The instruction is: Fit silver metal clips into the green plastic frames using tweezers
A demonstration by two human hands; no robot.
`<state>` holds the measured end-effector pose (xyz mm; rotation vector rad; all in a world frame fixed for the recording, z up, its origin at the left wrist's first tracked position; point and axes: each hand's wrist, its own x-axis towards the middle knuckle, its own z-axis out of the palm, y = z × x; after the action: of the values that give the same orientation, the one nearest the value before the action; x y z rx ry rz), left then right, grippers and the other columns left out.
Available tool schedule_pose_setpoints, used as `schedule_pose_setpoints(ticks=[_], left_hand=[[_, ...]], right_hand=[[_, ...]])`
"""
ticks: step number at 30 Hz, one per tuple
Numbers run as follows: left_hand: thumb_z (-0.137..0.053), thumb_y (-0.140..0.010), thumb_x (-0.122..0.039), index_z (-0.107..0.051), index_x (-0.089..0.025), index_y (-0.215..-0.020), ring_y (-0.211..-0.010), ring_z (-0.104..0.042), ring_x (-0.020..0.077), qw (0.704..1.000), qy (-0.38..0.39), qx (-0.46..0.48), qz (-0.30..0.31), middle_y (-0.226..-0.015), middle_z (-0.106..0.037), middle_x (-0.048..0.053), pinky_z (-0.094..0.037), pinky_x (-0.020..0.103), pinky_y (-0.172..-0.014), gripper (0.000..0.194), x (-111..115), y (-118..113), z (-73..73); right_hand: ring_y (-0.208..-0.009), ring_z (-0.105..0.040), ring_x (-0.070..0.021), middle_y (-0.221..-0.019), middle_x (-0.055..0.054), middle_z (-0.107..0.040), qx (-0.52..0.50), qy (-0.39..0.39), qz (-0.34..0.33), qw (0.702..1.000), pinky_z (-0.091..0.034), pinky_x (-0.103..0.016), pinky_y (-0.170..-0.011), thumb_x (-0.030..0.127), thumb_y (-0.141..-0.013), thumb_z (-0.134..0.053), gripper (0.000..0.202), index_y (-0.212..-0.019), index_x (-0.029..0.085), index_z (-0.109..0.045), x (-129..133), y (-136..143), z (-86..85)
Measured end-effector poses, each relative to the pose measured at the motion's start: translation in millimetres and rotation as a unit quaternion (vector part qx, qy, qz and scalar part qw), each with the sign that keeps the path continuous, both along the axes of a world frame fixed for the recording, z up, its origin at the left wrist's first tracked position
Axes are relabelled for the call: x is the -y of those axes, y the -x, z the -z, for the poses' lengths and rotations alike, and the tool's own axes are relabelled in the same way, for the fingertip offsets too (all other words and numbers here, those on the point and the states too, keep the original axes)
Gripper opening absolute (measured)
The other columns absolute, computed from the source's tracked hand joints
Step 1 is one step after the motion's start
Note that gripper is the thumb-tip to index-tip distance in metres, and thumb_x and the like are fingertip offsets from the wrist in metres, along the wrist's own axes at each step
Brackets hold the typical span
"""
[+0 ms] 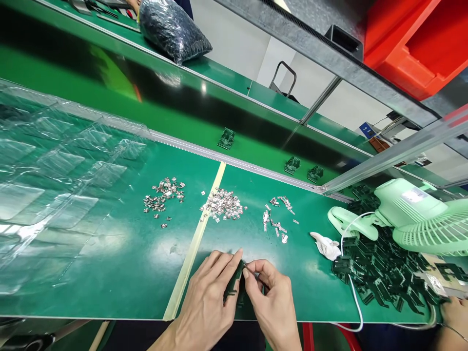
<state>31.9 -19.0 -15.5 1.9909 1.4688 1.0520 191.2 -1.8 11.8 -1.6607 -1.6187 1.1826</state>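
Observation:
Near the table's front edge, my left hand [210,292] is closed around a small dark green plastic part [233,282], covering most of it. My right hand [272,292] pinches a thin dark rod-like piece [250,268], whose tip meets the upper end of the part. What kind of piece it is I cannot make out. Beyond my hands lie a heap of small shiny metal pieces [224,204] by a yellow tape line [193,243], a looser heap of metal pieces [164,192] to its left, and some narrow metal strips [278,226] to the right.
Clear plastic trays [73,180] cover the left side. At the right, a light green fan [409,209] stands by a large pile of dark plastic parts [383,268], a crumpled white tissue [325,246] and a white cable [354,297]. Another person's hand [455,314] shows at the right edge.

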Motion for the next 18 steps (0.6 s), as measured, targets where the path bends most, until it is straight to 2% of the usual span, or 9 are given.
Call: schedule_pose_setpoints(ticks=[3,9,18], left_hand=[[-0.048,-0.094,-0.004,-0.037,-0.023,-0.161,-0.094,-0.061,0.0285,1.000,-0.013,-0.010,0.000,-0.108,-0.070,0.011,-0.056,0.045,-0.078,0.071,1,0,0.1],[-0.048,-0.091,-0.001,-0.042,-0.022,-0.158,-0.094,-0.060,0.0287,0.999,-0.020,-0.007,0.026,-0.108,-0.070,0.011,-0.055,0.046,-0.080,0.071,-2,1,-1.8],[-0.047,-0.091,-0.001,-0.043,-0.020,-0.157,-0.100,-0.060,0.0302,0.999,0.002,-0.038,0.015,-0.113,-0.068,0.012,-0.057,0.047,-0.082,0.069,1,1,2.8]], right_hand=[[-0.056,-0.042,-0.0123,-0.067,0.002,-0.058,0.001,0.000,-0.007,1.000,-0.036,-0.025,-0.054,0.042,-0.099,-0.059,0.026,-0.087,0.020,-0.066,-1,-2,-1.6],[-0.051,-0.028,-0.0095,-0.060,0.008,-0.041,0.030,-0.034,0.005,0.999,-0.024,-0.025,-0.048,0.038,-0.097,-0.059,0.026,-0.078,0.021,-0.056,4,4,0.5],[-0.050,-0.032,-0.0105,-0.059,0.007,-0.044,-0.007,-0.028,0.016,0.999,-0.026,-0.026,-0.049,0.041,-0.101,-0.059,0.026,-0.093,0.020,-0.070,11,-1,8.0]])
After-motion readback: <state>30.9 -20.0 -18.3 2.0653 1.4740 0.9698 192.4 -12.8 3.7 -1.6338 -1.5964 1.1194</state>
